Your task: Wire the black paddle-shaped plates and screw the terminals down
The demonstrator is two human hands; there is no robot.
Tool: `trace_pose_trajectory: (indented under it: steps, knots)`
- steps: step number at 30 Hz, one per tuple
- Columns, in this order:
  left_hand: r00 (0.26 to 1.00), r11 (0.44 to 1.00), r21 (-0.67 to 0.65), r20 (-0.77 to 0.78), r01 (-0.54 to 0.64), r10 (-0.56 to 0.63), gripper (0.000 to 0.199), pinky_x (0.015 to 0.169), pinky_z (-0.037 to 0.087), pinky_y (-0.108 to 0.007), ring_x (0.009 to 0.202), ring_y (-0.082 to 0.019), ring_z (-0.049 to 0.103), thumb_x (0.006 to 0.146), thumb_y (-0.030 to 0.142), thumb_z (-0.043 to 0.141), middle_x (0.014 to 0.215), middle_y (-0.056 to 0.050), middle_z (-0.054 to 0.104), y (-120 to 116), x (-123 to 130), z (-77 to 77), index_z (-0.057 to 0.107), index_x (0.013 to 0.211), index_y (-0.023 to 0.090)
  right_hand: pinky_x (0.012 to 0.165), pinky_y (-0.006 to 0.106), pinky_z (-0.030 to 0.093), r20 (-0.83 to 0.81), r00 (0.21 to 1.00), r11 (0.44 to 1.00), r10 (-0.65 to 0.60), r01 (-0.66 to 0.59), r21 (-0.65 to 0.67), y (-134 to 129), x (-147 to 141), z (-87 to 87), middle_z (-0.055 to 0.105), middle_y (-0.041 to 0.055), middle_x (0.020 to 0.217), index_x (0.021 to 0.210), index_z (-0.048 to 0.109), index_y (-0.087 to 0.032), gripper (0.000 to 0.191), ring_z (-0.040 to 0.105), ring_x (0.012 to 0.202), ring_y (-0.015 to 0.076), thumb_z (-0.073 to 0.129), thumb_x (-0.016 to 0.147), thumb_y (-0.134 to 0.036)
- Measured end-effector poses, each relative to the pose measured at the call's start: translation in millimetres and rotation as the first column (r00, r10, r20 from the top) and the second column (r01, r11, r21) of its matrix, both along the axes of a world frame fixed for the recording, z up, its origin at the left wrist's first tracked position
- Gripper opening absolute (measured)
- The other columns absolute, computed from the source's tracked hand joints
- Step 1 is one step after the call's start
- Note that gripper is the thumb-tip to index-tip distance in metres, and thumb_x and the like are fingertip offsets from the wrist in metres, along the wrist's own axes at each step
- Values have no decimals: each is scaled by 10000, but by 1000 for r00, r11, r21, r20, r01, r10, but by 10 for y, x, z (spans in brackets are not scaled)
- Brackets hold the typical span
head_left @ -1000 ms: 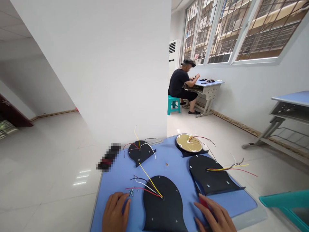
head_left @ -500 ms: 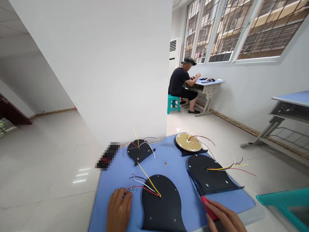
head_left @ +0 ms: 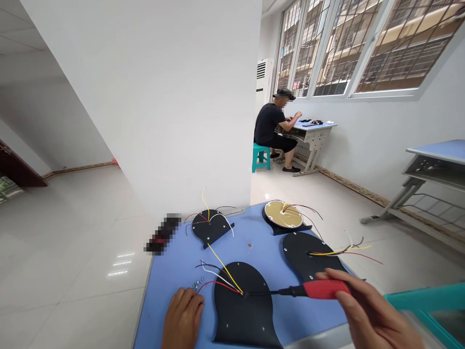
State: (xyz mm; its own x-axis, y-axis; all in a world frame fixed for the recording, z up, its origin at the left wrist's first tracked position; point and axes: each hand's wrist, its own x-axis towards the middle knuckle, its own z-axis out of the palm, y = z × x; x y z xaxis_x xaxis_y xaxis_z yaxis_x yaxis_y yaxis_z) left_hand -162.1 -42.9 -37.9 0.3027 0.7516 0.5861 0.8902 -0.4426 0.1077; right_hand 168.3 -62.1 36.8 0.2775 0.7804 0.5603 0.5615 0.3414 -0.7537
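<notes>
Two bare hands at the lower edge of the frame. Right hand: fingers clenched on a red-handled screwdriver, held level, its black shaft reaching left to the centre hole of the near black teardrop-shaped plate, lower middle. Step in hand: tool tip set at that hole, where red, white, yellow and black wires emerge. Left hand: fingers relaxed, gripping nothing visible, resting on the blue worktop just left of the plate, near a small cluster of silver screws. Further up: a second black plate with wires at right, a smaller black plate at centre, and a gold-faced disc on black backing beyond. Far upper right: a seated co-worker at a blue desk, on a teal stool.
</notes>
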Motion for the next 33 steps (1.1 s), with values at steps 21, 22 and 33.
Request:
trace_pose_trajectory:
  steps: [21, 22, 33]
  knots:
    - [958, 985, -104, 264, 139, -107, 109, 666, 505, -252, 730, -146, 629, 938, 178, 507, 781, 13, 672, -235, 78, 143, 591, 920, 245, 670, 255, 553, 121, 823, 816, 554, -566, 114, 316, -768, 291, 718, 25, 821, 1070, 629, -231, 149, 654, 729, 161, 556, 944, -262]
    - [959, 985, -102, 262, 141, -110, 110, 665, 500, -253, 728, -146, 626, 937, 175, 505, 778, 14, 670, -236, 85, 146, 589, 922, 245, 671, 254, 551, 129, 820, 812, 558, -571, 117, 314, -766, 295, 716, 24, 829, 1077, 624, -232, 150, 651, 734, 159, 559, 943, -252]
    - [879, 951, -245, 474, 191, -54, 117, 666, 545, -258, 732, -169, 644, 894, 222, 560, 746, 2, 672, -164, 206, 108, 657, 833, 244, 898, 340, 521, 315, 514, 551, 798, -833, -38, 274, -760, 655, 705, 42, 1028, 1184, 571, -249, 245, 622, 961, 167, 494, 967, -165]
